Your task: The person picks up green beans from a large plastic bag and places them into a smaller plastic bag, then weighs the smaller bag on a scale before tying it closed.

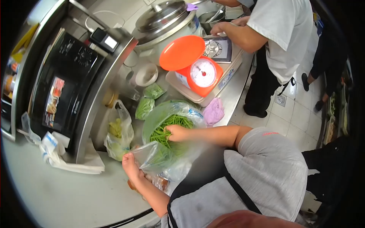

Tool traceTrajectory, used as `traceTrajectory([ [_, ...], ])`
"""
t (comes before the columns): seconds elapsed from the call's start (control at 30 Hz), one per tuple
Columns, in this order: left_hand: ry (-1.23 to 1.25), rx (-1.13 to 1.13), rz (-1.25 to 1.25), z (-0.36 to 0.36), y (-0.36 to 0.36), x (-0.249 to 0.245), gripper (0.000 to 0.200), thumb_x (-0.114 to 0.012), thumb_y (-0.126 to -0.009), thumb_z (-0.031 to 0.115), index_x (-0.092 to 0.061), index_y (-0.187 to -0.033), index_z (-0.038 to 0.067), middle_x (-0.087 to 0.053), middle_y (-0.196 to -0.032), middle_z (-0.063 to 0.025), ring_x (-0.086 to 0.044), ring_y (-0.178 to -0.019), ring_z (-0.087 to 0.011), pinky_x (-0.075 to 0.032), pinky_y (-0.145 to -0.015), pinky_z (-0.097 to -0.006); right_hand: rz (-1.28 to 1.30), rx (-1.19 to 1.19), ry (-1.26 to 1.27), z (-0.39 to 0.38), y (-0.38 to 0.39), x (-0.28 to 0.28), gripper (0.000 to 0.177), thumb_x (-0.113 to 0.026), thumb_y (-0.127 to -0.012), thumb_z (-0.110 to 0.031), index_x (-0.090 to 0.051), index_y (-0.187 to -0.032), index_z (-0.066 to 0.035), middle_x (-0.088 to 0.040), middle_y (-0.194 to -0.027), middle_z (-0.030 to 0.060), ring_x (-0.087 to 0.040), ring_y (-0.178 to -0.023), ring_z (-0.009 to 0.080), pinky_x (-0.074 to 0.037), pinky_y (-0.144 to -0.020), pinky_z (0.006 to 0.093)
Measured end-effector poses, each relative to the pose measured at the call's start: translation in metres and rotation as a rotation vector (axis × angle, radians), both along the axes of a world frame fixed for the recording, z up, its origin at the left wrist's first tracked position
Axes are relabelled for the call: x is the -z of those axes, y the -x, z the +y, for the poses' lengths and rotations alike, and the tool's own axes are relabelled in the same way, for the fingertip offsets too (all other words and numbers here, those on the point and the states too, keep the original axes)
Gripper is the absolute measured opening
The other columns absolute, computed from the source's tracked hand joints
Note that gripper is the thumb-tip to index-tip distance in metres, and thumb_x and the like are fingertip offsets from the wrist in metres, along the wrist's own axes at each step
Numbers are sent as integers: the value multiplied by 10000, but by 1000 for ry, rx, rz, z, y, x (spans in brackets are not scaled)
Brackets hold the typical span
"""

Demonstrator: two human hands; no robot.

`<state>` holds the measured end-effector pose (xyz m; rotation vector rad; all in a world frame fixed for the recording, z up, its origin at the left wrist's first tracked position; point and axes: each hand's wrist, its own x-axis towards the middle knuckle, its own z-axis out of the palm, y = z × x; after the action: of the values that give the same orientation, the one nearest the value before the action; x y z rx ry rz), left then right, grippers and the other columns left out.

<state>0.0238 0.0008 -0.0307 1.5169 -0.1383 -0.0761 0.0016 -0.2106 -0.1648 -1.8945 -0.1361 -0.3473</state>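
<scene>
My left hand is closed on the rim of a clear plastic bag, pulling its edge out to the left. Inside the bag lies a heap of thin green vegetable stems, with leafy parts showing blurred through the plastic. My right hand reaches into the bag's mouth, its fingers closed around some of the stems. Left of the bag are small packs of chopped greens and a bag of pale green vegetables.
An orange dial scale stands on a pale box lid beyond the bag, near a purple cloth. A large lidded pot and a black oven are behind. A co-worker stands at the counter on the right.
</scene>
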Motion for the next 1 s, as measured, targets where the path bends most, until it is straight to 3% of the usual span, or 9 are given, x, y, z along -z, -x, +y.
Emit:
traceTrajectory([
  [0.17, -26, 20, -107, -37, 8, -24, 74, -506, -788, 61, -446, -744, 69, -460, -663, 13, -399, -579, -65, -341, -541, -195, -89, -6, -38, -18, 19, -60, 271, -578, -719, -191, -494, -922, -31, -560, -790, 161, -564, -718, 252, -426, -638, 349],
  [0.3, -17, -19, -214, -44, 5, -31, 92, -512, -801, 100, -453, -734, 79, -421, -610, 32, -361, -522, -44, -293, -460, -186, 99, 10, 111, -27, 11, -14, 305, -546, -703, -169, -484, -959, -16, -541, -893, 210, -513, -855, 356, -410, -739, 405],
  [0.4, -128, -74, -105, -32, -10, 0, 47, -525, -779, 81, -483, -759, 72, -464, -679, 30, -397, -615, -49, -335, -557, -190, -44, 85, -31, -28, -2, 8, 296, -527, -725, -159, -485, -982, -17, -539, -900, 219, -513, -857, 361, -411, -744, 403],
  [0.53, -146, -112, -119, -30, -8, 28, 51, -534, -778, 104, -513, -783, 57, -476, -691, 32, -406, -633, -53, -346, -573, -201, -37, 120, 14, -46, 29, -98, 308, -533, -749, -171, -477, -976, 30, -532, -918, 238, -518, -860, 358, -414, -745, 376],
  [0.6, -109, -104, -131, -35, -3, 21, 64, -529, -785, 109, -508, -787, 49, -479, -688, 32, -401, -614, -48, -340, -556, -194, -150, 73, 54, -50, 28, -133, 289, -543, -760, -175, -472, -941, 40, -556, -921, 177, -554, -820, 267, -415, -750, 320],
  [0.67, -37, -88, -95, -38, 2, 13, 68, -519, -794, 109, -496, -785, 46, -482, -684, 27, -397, -597, -45, -334, -542, -187, -137, -238, -373, -49, 27, -162, 176, -528, -777, -151, -470, -866, -10, -562, -824, 93, -546, -766, 162, -416, -722, 288],
  [0.77, 62, -8, -79, -50, 0, 8, 63, -505, -803, 97, -479, -778, 46, -483, -679, 20, -396, -589, -44, -331, -536, -182, -242, -428, -488, -21, 41, -201, 105, -507, -791, -116, -460, -855, -46, -528, -755, 20, -512, -733, 88, -411, -690, 262],
  [0.83, 102, 30, -76, -54, 1, 5, 61, -497, -806, 85, -468, -771, 45, -482, -682, 14, -401, -597, -46, -334, -544, -182, -314, -523, -412, 5, 28, -175, 122, -499, -797, -124, -451, -867, -36, -530, -739, 38, -518, -736, 104, -411, -686, 257],
  [1.0, 54, 2, -156, -55, 13, 3, 46, -486, -806, 60, -464, -771, 39, -476, -696, 13, -411, -629, -45, -341, -575, -179, 155, -445, 483, 23, 4, -119, 289, -529, -710, -106, -488, -980, -13, -567, -860, 166, -549, -811, 263, -419, -706, 332],
])
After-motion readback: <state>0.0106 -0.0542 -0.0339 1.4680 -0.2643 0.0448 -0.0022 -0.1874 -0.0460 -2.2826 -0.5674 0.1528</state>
